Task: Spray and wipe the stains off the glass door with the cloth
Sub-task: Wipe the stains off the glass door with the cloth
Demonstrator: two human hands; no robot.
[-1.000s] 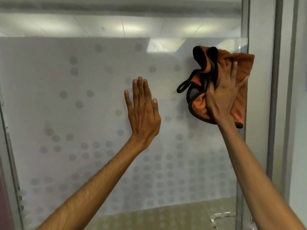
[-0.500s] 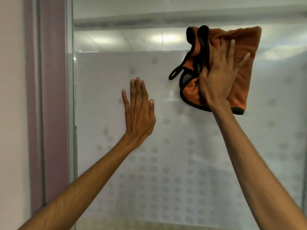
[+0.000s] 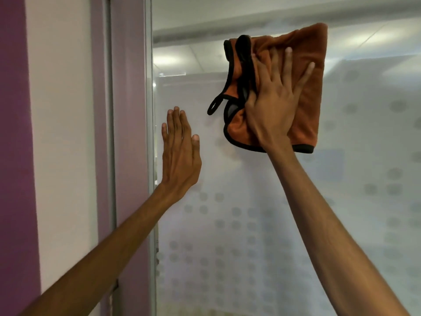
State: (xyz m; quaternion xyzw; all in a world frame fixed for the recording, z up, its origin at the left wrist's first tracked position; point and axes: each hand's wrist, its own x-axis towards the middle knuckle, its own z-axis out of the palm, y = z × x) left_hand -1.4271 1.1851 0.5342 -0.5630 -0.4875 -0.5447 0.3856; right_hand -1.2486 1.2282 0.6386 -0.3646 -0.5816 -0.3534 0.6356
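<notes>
**Wiping the upper glass**

We were at the wiping step. Our right hand (image 3: 271, 106), fingers spread flat, pressed the orange cloth (image 3: 307, 87) against the upper glass door (image 3: 250, 224). Our left hand (image 3: 180, 151) lay flat and empty on the glass. Next, we judged, firm strokes downward were needed.

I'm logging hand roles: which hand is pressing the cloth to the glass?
The right hand, fingers spread flat on the orange cloth, high on the glass door. The left hand lies bare on the glass, lower, nearer the frame.
</notes>
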